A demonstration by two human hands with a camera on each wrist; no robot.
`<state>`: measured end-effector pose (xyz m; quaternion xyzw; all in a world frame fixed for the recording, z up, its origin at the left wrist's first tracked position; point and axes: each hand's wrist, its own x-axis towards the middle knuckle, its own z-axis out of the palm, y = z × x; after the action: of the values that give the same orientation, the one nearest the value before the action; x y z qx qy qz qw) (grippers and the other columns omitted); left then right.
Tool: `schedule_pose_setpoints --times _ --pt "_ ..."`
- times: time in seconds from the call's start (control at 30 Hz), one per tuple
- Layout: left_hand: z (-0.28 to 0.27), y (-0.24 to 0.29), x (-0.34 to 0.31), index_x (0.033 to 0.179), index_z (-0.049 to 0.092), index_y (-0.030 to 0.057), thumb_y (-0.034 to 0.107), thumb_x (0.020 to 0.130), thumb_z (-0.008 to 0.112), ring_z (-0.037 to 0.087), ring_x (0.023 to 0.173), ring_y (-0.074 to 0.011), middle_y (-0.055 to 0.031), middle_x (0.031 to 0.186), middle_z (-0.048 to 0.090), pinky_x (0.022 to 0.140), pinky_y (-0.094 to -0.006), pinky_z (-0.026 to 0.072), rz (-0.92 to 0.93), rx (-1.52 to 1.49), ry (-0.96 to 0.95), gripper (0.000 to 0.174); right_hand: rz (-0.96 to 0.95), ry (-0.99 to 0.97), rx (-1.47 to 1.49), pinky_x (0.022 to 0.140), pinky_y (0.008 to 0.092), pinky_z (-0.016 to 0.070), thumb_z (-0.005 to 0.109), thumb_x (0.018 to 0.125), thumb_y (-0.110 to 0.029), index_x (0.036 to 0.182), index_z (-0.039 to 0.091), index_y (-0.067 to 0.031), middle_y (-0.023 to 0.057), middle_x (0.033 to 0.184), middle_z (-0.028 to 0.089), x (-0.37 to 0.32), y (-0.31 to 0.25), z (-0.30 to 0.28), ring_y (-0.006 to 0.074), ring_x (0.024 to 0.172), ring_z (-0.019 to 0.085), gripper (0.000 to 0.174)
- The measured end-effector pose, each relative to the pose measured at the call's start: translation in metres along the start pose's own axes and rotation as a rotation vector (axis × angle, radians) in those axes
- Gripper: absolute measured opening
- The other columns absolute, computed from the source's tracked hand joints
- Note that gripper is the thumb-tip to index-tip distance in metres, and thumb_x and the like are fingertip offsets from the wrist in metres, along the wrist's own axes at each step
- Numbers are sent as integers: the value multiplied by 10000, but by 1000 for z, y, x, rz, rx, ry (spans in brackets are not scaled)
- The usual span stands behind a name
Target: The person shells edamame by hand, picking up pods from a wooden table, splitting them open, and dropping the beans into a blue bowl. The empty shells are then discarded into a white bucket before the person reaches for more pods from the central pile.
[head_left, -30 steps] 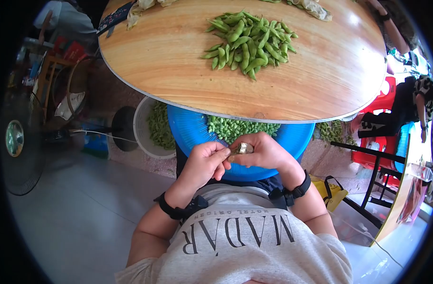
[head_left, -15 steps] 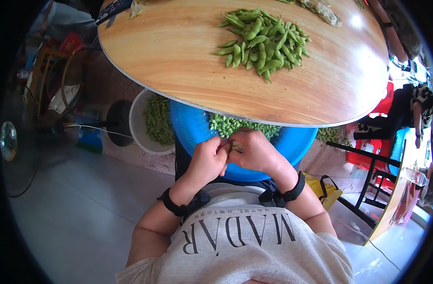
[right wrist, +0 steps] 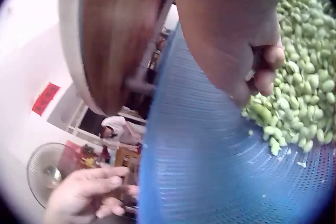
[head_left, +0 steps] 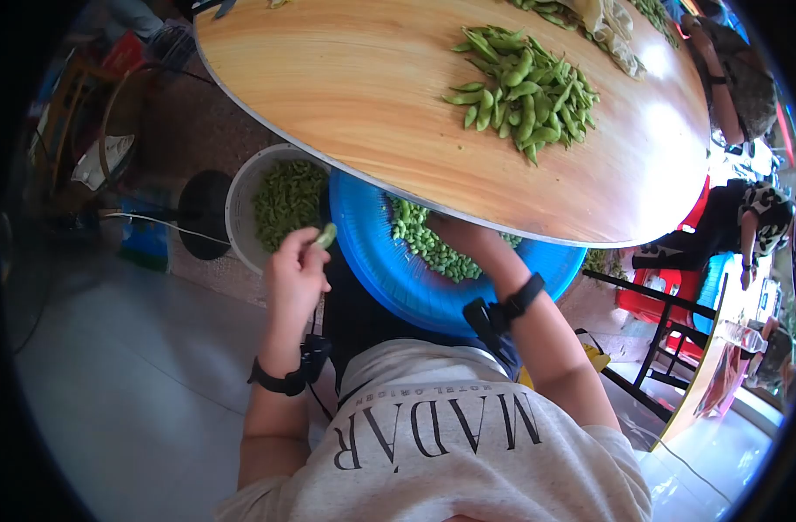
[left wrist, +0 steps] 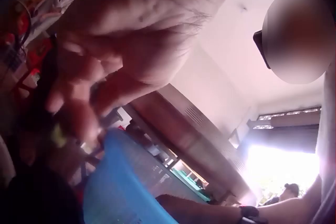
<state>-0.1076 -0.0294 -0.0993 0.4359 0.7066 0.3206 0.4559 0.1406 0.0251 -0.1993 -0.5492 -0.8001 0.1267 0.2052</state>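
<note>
My left hand point(head_left: 295, 277) pinches a green soybean pod point(head_left: 326, 236) between thumb and fingertips, near the white basket point(head_left: 239, 204) that holds a heap of green pods point(head_left: 289, 207). In the left wrist view the pod is a blurred green spot at the fingers. My right hand point(right wrist: 239, 50) reaches into the blue basket point(right wrist: 184, 145), fingers curled, close over the shelled green beans point(right wrist: 310, 82). A small pale spot shows between those fingers. From the head view, the table edge partly hides the right hand.
A round wooden table point(head_left: 346, 96) overhangs the blue basket, with a pile of full pods point(head_left: 532, 96) on it. On the right stand a black metal frame point(head_left: 654, 322) and red stools point(head_left: 667, 296). Other people sit around the far right. A cable crosses the floor.
The hands, together over the blue basket before, are now apart. My left hand has moved left toward the white basket with the pod; my right hand has gone forward over the beans.
</note>
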Motion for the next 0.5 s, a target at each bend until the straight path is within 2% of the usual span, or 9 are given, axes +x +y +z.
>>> schedule_pose_setpoints --times 0.03,0.07,0.1,0.17,0.2,0.3,0.4,0.5 --pt "-9 6 2 1153 496 -20 64 856 528 537 447 -96 -116 828 612 414 -224 424 -4 183 34 310 4 18 -25 822 381 451 574 781 -224 1054 589 -95 167 1035 590 4 3 25 306 976 548 302" --pt "-13 -1 5 1159 496 -24 69 852 534 555 464 -104 -123 858 613 425 -228 430 43 294 86 323 8 34 -49 842 377 447 554 807 -230 1076 583 -108 159 1063 583 9 1 39 303 1020 533 296" --pt "-16 -7 6 1165 496 -27 73 849 541 572 481 -111 -130 889 615 436 -232 436 90 406 141 335 88 -57 74 865 387 430 575 796 -258 1094 567 -101 163 1095 564 17 -6 40 317 1041 516 338" --pt "-21 -9 3 1124 523 -30 67 846 544 559 475 -98 -121 868 622 438 -226 432 95 353 69 296 250 -243 323 911 405 397 618 772 -315 1131 535 -86 170 1161 525 31 -20 38 346 1081 481 434" --pt "-22 -8 2 1104 537 -32 65 845 546 552 473 -92 -116 857 625 439 -222 430 97 326 36 277 211 -164 283 894 404 405 621 770 -312 1114 545 -82 168 1124 540 33 -20 44 336 1053 497 420" --pt "-15 12 -6 1038 570 -35 56 841 553 523 460 -71 -102 813 634 432 -201 415 -60 4 4 217 108 71 170 843 400 431 628 764 -302 1062 574 -71 161 1016 587 20 -16 71 309 971 545 380" --pt "0 12 -5 984 585 -37 35 831 562 501 463 -56 -71 754 631 422 -187 398 -23 -148 -81 171 227 -249 401 698 346 468 628 767 -271 939 609 -46 119 815 609 17 -30 22 235 773 582 283" --pt "26 11 -5 963 597 -34 52 825 583 505 461 -63 -38 646 580 421 -204 399 65 -84 -179 163 582 -485 852 568 276 445 623 771 -225 835 610 -24 56 665 571 17 -47 -28 149 611 543 212"
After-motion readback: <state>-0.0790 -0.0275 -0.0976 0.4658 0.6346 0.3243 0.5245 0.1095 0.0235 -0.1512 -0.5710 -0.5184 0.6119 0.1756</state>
